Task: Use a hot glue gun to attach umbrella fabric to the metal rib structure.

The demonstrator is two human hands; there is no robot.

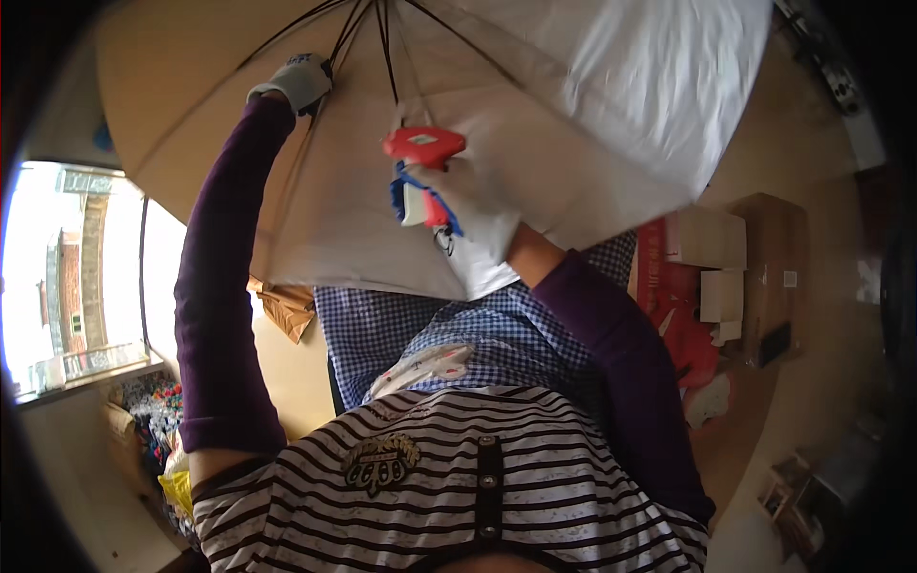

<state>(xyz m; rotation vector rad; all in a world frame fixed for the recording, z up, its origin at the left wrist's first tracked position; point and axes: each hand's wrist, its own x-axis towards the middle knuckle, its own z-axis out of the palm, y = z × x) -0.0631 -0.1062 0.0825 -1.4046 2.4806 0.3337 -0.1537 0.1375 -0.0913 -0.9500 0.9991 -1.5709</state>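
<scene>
Open white umbrella [611, 105] overhead, ribs fanning from 12 o'clock. Red-blue tagging gun [423, 177] upright, nose toward 3 — clamped in gloved right hand [478, 215]. Left hand [294, 81] grips a rib at 11 — arms raised.

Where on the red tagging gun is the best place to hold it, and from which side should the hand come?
Best by the handle, from below. The red tagging gun has its red body on top, against the open umbrella's pale canopy, and its blue-and-white grip hangs down. The gloved right hand already wraps there. The gloved left hand holds near the ribs.
</scene>
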